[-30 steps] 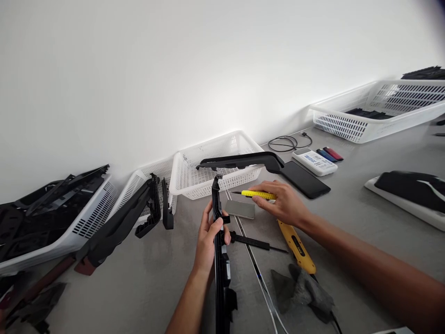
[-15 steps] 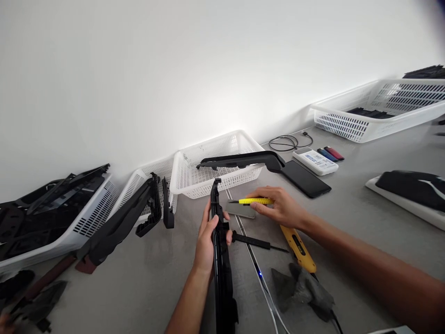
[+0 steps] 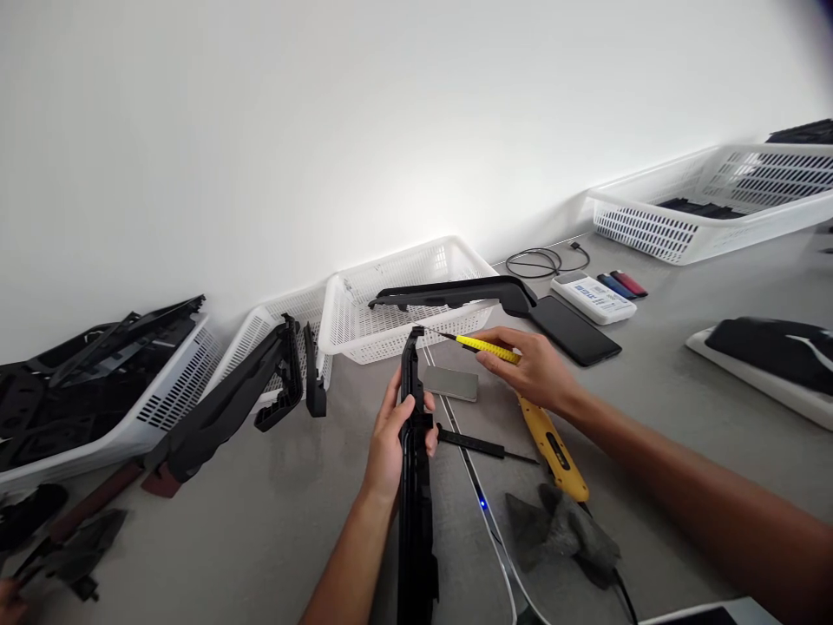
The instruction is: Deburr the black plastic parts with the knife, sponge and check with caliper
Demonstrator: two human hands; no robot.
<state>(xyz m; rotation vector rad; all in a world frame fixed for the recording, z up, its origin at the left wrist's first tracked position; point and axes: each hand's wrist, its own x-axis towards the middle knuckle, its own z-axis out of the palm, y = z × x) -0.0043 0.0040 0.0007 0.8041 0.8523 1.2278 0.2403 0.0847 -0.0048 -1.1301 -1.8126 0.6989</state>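
Observation:
My left hand (image 3: 389,438) is wrapped round a long black plastic trim piece (image 3: 416,512), which stands nearly upright with its hooked tip at the top. In my right hand (image 3: 530,365) is a yellow craft knife (image 3: 485,349), its thin blade pointing left. The blade's end is at the trim's tip; whether it touches I cannot tell. Below the knife lie a small grey flat block (image 3: 450,384) and a black screwdriver (image 3: 478,445). Under my right wrist rests a yellow power tool (image 3: 556,447).
A white basket (image 3: 351,347) carries another black trim piece (image 3: 455,295) across its rim. More black parts fill a basket (image 3: 188,365) at left. A phone (image 3: 576,332), white device (image 3: 593,298), grey cloth (image 3: 563,529) and right-hand basket (image 3: 683,239) are on the table. Another person's hand (image 3: 8,599) shows lower left.
My right hand has raised the knife slightly and tilted it, bringing its blade up to the tip of the trim piece. My left hand keeps its hold.

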